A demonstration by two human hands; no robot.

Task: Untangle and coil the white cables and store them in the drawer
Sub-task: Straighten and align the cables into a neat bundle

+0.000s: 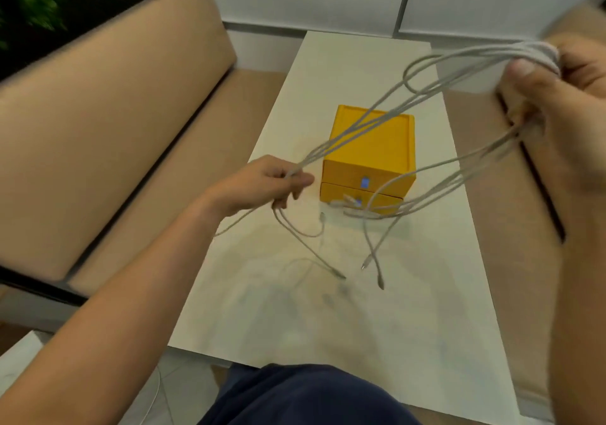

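The left hand (273, 182) reaches forward on a bare forearm (131, 277) that comes in from the lower left. Its fingers are curled round a bundle of white cables (370, 116) and its thumb points right. The right hand (564, 109), blurred, is raised higher at the right edge, with thumb and curled fingers gripping the same strands.

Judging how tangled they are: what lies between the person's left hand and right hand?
In the head view, several white cables run through the air from the left hand up to the right hand, passing above the yellow drawer box.
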